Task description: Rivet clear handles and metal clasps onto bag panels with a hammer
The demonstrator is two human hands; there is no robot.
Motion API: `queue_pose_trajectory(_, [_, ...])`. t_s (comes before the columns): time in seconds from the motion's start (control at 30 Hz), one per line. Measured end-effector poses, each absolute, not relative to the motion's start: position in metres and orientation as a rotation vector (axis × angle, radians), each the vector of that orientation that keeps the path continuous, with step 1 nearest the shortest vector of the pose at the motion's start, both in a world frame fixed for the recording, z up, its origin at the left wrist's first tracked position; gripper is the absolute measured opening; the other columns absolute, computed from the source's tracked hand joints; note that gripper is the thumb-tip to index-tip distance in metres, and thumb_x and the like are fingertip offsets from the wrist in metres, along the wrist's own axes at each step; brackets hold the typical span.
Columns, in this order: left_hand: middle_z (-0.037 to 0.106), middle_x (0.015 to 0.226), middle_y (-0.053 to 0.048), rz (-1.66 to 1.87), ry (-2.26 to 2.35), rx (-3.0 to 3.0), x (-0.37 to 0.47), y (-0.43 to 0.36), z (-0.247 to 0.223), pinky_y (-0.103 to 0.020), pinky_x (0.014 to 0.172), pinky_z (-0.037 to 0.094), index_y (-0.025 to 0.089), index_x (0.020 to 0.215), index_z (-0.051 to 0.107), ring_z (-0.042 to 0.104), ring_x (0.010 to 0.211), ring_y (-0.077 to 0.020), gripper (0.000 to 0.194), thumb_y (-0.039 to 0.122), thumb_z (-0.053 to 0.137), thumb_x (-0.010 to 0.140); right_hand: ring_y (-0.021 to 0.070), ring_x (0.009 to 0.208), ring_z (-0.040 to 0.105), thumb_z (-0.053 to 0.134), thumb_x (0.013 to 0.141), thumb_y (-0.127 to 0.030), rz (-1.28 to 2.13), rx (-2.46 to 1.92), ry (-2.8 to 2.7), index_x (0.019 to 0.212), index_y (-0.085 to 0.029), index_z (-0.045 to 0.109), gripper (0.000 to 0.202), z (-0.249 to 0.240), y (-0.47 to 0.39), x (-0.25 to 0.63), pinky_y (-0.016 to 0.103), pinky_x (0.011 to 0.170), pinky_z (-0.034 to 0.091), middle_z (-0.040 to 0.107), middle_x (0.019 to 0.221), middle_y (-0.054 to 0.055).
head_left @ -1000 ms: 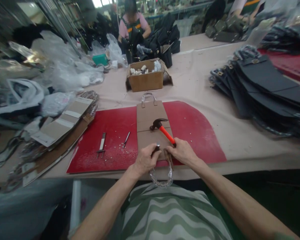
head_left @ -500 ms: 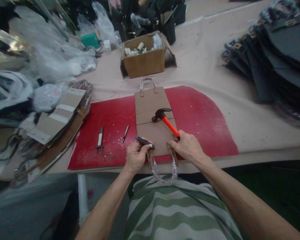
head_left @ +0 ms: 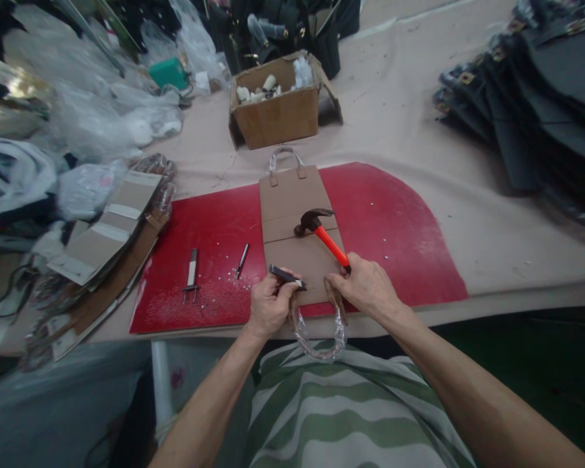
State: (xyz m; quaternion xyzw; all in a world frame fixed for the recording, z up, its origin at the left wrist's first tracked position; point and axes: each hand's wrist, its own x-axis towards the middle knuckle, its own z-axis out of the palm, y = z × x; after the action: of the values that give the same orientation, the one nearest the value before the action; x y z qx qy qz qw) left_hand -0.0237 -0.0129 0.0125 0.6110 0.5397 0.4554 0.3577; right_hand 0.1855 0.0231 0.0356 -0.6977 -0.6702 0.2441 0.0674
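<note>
A tan leather bag panel (head_left: pixel 292 201) lies flat, with a plastic-wrapped handle at each end. My left hand (head_left: pixel 269 305) is closed on a short dark bar-shaped tool (head_left: pixel 283 274), its pale-marked end at the panel near one base of the near handle (head_left: pixel 322 353). The tool's exact kind cannot be made out. My right hand (head_left: pixel 368 281) grips a claw hammer (head_left: pixel 329 244) by its orange handle, the dark head over the panel's middle. Thumb and fingers of that same hand touch the near handle's right base.
Under the panel is a red mat (head_left: pixel 394 227). On its left lie a slim metal punch (head_left: pixel 242 261), a pronged tool (head_left: pixel 192 276) and small pale bits. Beyond stands a cardboard box (head_left: pixel 275 123). Dark panels (head_left: pixel 531 110) are stacked right; tan pieces (head_left: pixel 107 227) and plastic bags (head_left: pixel 92 104) left.
My left hand and the dark tool have shifted slightly right and down along the panel. My right hand keeps the hammer in nearly the same place. The view has moved a little.
</note>
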Motion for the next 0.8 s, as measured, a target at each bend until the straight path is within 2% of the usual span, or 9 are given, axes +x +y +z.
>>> queue_pose_trajectory(0.43, [0.074,0.092,-0.005,1.23,1.418,1.461,-0.021,-0.0157,0.0121,-0.028,0.079,0.059,0.016,0.098,0.062,0.072,0.084,-0.0165,0.013,0.024,0.061,0.087,0.0246,0.069,0.063,0.058,0.08,-0.047,0.76,-2.124,-2.032,0.091,-0.019,0.057,0.03,0.0418,0.0223,0.1848,0.03,0.055,0.03,0.067,0.075,0.007])
queue_pose_trajectory(0.8, [0.073,0.091,-0.005,1.157,1.501,1.756,-0.0197,-0.0192,0.0127,-0.026,0.078,0.057,0.018,0.097,0.064,0.071,0.082,-0.0159,0.012,0.022,0.058,0.088,0.0235,0.068,0.062,0.06,0.078,-0.046,0.788,-2.127,-2.021,0.09,-0.019,0.057,0.03,0.0421,0.022,0.1847,0.03,0.055,0.031,0.067,0.075,0.006])
